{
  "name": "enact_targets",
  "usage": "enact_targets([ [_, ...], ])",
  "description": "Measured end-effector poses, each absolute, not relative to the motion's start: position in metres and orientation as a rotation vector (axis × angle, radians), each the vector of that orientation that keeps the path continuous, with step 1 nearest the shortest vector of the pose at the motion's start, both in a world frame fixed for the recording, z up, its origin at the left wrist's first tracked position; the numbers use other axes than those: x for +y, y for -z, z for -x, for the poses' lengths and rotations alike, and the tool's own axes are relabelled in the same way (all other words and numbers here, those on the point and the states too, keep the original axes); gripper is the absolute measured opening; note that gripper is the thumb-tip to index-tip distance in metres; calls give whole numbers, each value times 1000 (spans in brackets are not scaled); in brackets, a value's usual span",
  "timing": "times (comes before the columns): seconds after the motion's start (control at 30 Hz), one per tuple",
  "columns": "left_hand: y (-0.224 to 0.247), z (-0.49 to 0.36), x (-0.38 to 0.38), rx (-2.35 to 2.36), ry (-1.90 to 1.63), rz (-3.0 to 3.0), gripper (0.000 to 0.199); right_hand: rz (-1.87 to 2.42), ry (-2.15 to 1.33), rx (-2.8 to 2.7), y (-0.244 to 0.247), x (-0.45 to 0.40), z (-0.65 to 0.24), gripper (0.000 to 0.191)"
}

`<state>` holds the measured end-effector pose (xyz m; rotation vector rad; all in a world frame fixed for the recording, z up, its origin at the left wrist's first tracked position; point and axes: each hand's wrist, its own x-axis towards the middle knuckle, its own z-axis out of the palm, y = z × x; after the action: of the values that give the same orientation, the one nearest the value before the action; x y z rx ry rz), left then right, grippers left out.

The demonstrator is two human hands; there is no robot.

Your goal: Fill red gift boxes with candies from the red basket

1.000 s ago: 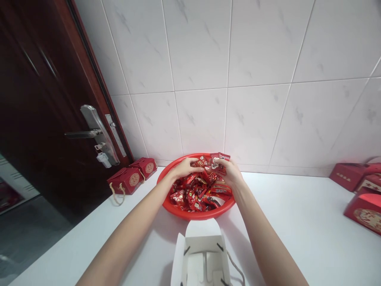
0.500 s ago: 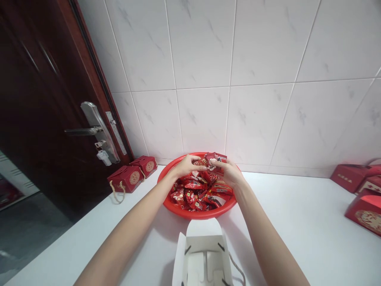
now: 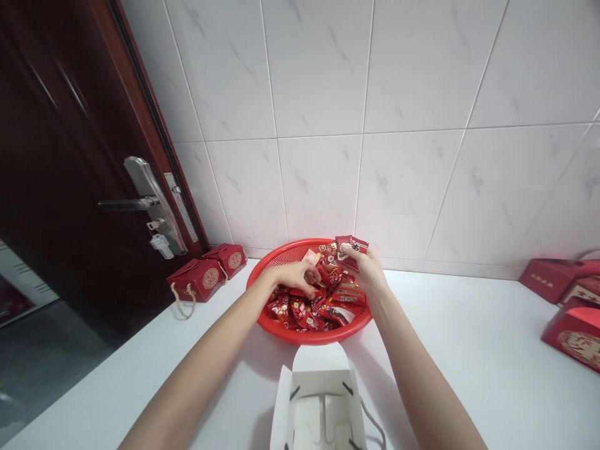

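A red plastic basket [image 3: 270,332] full of shiny red snack packets [image 3: 307,317] stands against the tiled wall. My left hand [image 3: 296,276] reaches into it from the left, fingers bent and thumb apart, touching the packets. Nothing shows lifted in that hand. At the basket's back right, my right hand [image 3: 368,267] grips small red packets [image 3: 349,251] between thumb and fingers. Their exact number is hard to make out. In front of the basket sits an opened box [image 3: 323,379], white inside, its end flap raised and a rope handle [image 3: 372,420] at its right side.
Two closed red gift boxes [image 3: 199,279] with rope handles stand at the left by the wall. More red boxes [image 3: 574,331] are at the right end of the white table [image 3: 450,337]. A dark red door [image 3: 60,156] with a metal handle is on the left.
My left hand has moved away from the right hand and down into the packets, its fingers bending. My right hand has shifted slightly right, still gripping the packets.
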<state>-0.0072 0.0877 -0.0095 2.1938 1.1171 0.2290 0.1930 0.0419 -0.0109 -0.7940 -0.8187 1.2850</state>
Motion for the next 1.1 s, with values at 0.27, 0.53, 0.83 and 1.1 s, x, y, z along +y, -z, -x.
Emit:
enact_targets([
  [0.27,9,9,95,1481,-394,-2427,23,799,-1235,-816,8,39,-193,20],
  [0.53,15,-8,86,1401,-9,-2589,37,812,-1242,-750,4,36,-191,16],
  [0.83,23,-10,88,1433,348,-2707,52,806,-1242,-760,4,35,-191,14],
  [1.1,23,-12,90,1426,425,-2717,52,830,-1258,-759,3,34,-191,12],
])
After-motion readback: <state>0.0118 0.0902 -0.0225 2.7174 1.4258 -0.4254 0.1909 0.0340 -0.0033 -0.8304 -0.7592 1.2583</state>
